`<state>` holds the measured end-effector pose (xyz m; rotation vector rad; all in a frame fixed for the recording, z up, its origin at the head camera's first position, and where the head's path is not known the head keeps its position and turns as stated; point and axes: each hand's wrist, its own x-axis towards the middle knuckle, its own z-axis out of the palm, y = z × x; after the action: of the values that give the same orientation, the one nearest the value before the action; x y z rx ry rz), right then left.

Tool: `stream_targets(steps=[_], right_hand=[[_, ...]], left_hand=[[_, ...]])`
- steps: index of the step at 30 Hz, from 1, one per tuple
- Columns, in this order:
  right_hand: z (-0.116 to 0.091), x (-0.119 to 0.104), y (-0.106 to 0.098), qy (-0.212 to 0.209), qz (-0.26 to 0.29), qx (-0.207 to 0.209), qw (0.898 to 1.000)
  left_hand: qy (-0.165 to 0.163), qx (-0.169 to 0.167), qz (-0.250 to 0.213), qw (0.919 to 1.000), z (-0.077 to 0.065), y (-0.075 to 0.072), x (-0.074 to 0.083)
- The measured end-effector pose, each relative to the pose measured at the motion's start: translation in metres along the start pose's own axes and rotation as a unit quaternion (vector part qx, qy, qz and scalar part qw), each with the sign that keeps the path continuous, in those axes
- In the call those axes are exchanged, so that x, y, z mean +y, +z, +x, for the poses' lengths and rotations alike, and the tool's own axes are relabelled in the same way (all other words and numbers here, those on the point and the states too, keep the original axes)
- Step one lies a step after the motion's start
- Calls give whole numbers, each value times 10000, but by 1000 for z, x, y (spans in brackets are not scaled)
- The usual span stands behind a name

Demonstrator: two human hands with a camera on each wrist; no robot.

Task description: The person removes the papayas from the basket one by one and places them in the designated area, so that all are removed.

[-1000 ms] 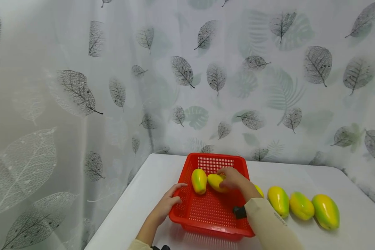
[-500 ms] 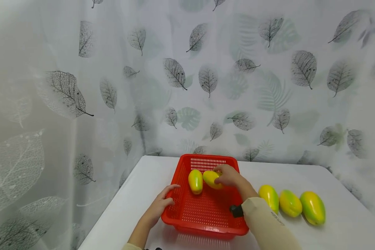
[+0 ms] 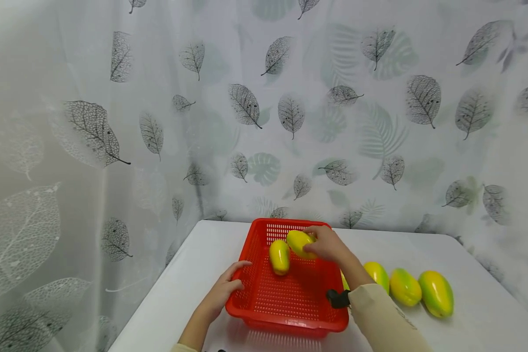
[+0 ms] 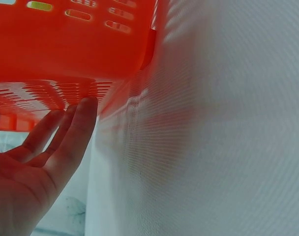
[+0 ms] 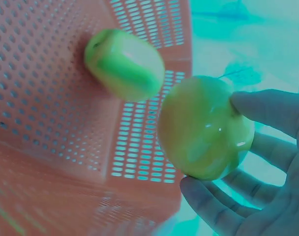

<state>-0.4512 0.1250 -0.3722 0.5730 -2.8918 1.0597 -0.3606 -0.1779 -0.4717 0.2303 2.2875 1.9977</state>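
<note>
Apparently mid-transfer, we grip a fruit [image 3: 298, 241] with our right hand [image 3: 327, 243], left hand [image 3: 220, 293] relaxed against the basket [image 3: 290, 321]; next calls for steady guidance.

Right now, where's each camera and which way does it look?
Head: on the head, facing forward and down at the basket; left hand and right hand show.
Left wrist: on that wrist, facing the basket's outside; left hand shows.
Right wrist: on that wrist, facing into the basket; right hand shows.
Head and right wrist share the held fruit.
</note>
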Motion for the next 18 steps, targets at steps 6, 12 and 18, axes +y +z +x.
stream_targets(steps=[6, 12, 18], right_hand=[[-21, -8, -15, 63, 208, 386, 9990], [-43, -11, -28, 79, 410, 769, 9962], [-67, -12, -38, 196, 488, 980, 9938]], left_hand=[[9, 0, 2, 10000, 0, -1, 0], [-15, 44, 12, 10000, 0, -2, 1], [-25, 1, -28, 10000, -1, -1, 1]])
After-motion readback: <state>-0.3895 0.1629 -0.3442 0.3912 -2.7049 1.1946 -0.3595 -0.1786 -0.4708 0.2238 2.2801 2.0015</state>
